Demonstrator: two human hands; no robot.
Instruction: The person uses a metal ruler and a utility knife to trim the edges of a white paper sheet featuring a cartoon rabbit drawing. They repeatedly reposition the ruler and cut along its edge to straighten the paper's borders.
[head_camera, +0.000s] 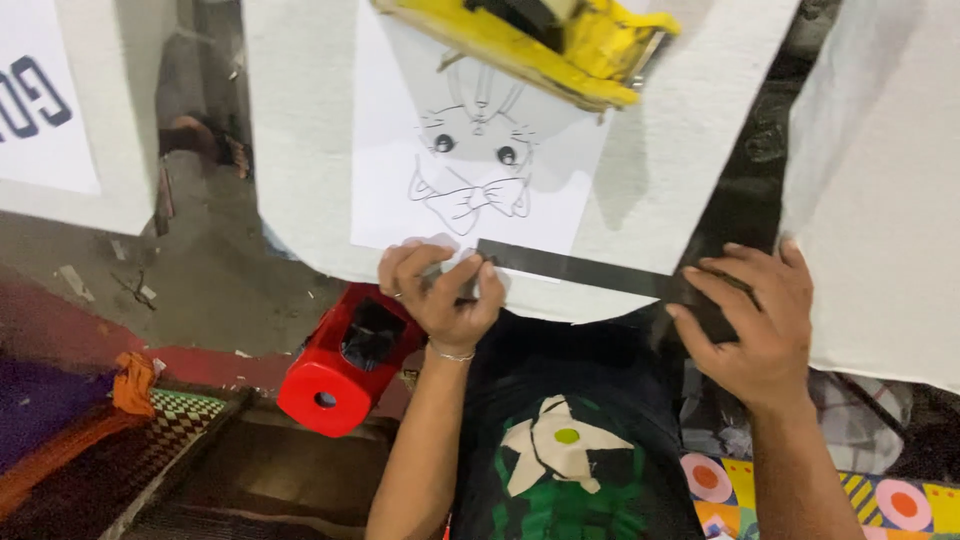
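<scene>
Head view looks down on white cloth (300, 150) spread across a dim, littered concrete floor (200, 270). On the cloth, at 12 o'clock, lies a paper drawing (480, 170) with a yellow tool (540, 45) above it. Left hand (440, 290) pinches one end of a dark ruler (580, 270) along the drawing's lower edge; right hand (755, 320), fingers spread, presses the other end at 3 o'clock. A red container (345, 365) sits at 7 o'clock.
</scene>
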